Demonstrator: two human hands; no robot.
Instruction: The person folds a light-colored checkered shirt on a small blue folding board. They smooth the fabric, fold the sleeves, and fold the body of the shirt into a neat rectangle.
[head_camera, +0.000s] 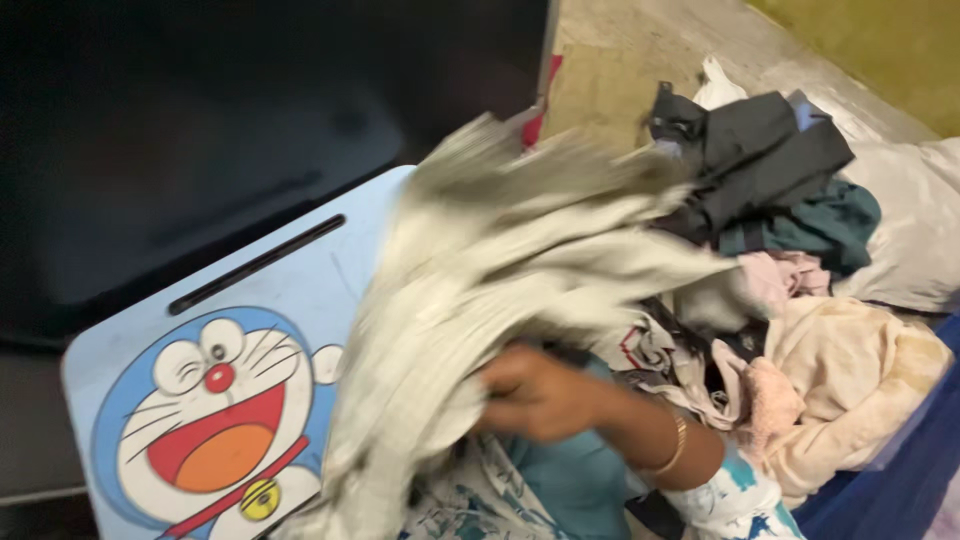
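My right hand (535, 395), with a gold bangle on the wrist, reaches in from the lower right and grips a large pale grey-green cloth (480, 270). The cloth is bunched and blurred by motion, and it hangs over the right side of a light blue lap table (120, 350) printed with a cartoon cat face. Part of a teal and white patterned garment (560, 480) lies under my forearm. My left hand does not show in the head view.
A heap of clothes lies to the right: a dark grey garment (760, 150), a teal one (830, 225), a pink one (790, 275) and a cream towel (860, 380). A white pillow (920, 220) sits behind. A big black screen (200, 130) fills the upper left.
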